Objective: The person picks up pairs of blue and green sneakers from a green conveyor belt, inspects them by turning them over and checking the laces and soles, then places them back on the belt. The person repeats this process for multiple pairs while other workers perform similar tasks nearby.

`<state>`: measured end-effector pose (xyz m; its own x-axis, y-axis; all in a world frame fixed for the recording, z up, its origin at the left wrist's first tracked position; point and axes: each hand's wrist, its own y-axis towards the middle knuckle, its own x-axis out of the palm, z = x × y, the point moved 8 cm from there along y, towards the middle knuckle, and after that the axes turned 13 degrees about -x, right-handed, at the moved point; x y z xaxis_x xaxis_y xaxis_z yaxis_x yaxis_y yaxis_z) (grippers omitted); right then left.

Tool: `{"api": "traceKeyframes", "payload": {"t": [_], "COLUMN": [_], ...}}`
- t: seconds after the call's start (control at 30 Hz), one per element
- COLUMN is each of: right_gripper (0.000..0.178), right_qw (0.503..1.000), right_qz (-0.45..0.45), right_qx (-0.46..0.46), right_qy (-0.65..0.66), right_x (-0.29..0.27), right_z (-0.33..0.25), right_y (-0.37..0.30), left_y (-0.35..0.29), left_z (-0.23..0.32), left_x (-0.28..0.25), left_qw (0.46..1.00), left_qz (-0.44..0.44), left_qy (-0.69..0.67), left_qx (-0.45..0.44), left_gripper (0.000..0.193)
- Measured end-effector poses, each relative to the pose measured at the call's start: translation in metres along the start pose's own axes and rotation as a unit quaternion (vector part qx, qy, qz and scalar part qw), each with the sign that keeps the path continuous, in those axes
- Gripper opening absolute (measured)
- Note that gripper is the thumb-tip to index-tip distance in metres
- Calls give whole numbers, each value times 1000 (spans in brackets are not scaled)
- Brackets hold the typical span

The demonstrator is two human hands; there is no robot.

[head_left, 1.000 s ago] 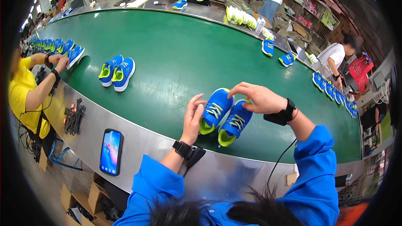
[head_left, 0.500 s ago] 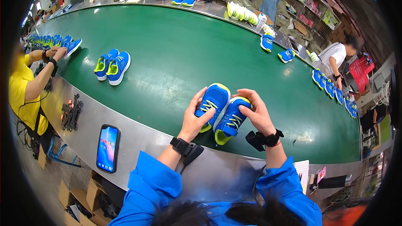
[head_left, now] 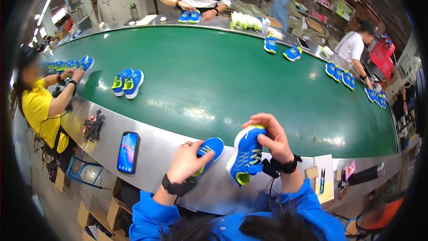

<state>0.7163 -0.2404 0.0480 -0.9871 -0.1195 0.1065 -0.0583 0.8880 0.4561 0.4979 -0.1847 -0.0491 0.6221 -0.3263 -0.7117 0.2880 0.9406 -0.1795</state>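
My left hand (head_left: 187,161) is closed over a blue sneaker (head_left: 213,148) with a lime-green lining, low over the metal front edge of the bench. In my right hand (head_left: 273,137) is the other blue sneaker (head_left: 248,154), gripped by its toe end, with the heel hanging down and the white sole turned left. Pale yellow-green laces cross its upper. The two sneakers are apart from each other. Part of the left sneaker is hidden under my left hand. Black straps circle both my wrists.
A phone (head_left: 128,152) lies on the metal edge (head_left: 151,160) at left, near small black parts (head_left: 93,126). A pair of sneakers (head_left: 128,83) stands on the green belt (head_left: 191,76). A notepad (head_left: 324,176) is at right. Co-workers handle more sneakers around the belt.
Both sneakers have come from the green belt toward me, over the metal edge, and moved apart. My right hand has tilted its sneaker sideways. The whole view has shifted.
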Motion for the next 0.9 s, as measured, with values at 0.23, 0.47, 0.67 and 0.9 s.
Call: {"api": "traceKeyframes", "payload": {"t": [0.23, 0.47, 0.67, 0.9], "right_gripper": [55, 58, 60, 58], "right_qw": [999, 985, 969, 955], "right_qz": [-11, -24, -43, -60], "right_qx": [-45, -116, -146, -160], "right_qy": [-26, -124, -193, -245], "right_x": [25, 25, 16, 2], "right_z": [1, -18, -41, -56], "right_y": [-9, -3, -3, -3], "left_y": [-56, -59, -38, -36], "left_z": [104, 109, 100, 115], "left_x": [-32, -17, 15, 28], "left_qw": [967, 932, 884, 792], "left_qz": [120, 202, 75, -21], "left_qy": [-149, -269, -460, -610], "left_qx": [168, 133, 23, 23], "left_gripper": [20, 12, 15, 9]}}
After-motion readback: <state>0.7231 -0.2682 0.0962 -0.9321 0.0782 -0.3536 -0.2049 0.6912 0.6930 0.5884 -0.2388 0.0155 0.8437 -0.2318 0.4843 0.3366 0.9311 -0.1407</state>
